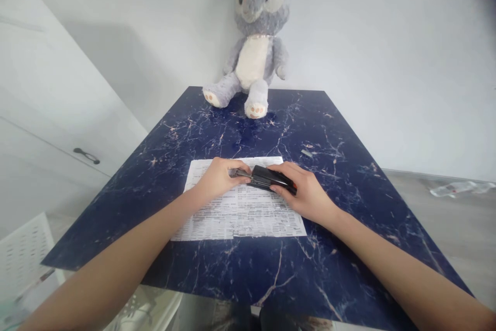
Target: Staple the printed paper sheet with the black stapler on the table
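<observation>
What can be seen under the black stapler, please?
Printed white paper extends beneath the black stapler, with the blue marbled table under that. The paper directly below the stapler and the table beneath the paper are covered.

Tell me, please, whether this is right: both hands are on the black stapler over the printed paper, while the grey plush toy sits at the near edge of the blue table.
Not quite: the grey plush toy sits at the far edge of the blue table, as the head view shows. The left hand and right hand are on the black stapler over the printed paper.
</observation>
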